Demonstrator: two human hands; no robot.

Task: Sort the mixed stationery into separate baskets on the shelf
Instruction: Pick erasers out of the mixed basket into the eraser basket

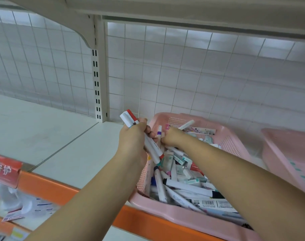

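A pink perforated basket (228,136) on the white shelf holds a heap of mixed stationery (181,180): white markers, erasers, packaged items. My left hand (132,138) grips a bundle of white markers (130,118) with coloured caps, held over the basket's left edge. My right hand (172,136) is just to its right, above the heap, fingers curled round a white pen (186,124) that sticks up to the right. What else the right hand's fingers hold is hidden.
A second pink basket (287,153) stands at the right. The white shelf surface (52,133) stretches to the left, with an orange front strip (49,185) and a red label (5,169). A wire grid back (183,75) and upper shelf close in above.
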